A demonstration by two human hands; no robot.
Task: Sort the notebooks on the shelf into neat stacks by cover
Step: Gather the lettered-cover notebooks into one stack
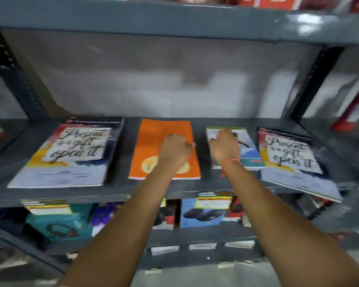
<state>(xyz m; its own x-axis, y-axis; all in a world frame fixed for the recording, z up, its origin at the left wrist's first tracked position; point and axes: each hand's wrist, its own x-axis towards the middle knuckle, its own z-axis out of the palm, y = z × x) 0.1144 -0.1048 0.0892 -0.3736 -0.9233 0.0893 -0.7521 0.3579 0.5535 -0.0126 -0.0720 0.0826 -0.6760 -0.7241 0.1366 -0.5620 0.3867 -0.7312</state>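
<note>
Several notebooks lie flat on the grey metal shelf (120, 194). At the left is a "Present is a gift open it" notebook (71, 156). An orange notebook (153, 141) lies in the middle, with my left hand (175, 151) resting on it, fingers curled into a fist. To its right is a smaller blue and white notebook (250, 149), partly hidden under my right hand (225, 147), whose fingers bend loosely over it. A second "Present is a gift" notebook (292, 160) lies at the far right, tilted, its corner overhanging the shelf edge. The frame is blurred.
The shelf above (174, 21) carries red packs (276, 2). On the lower shelf stand more notebooks, a teal one (60, 222) and a blue one (203, 214). Dark slotted uprights (13, 73) frame the bay. Something red (348, 119) stands at the far right.
</note>
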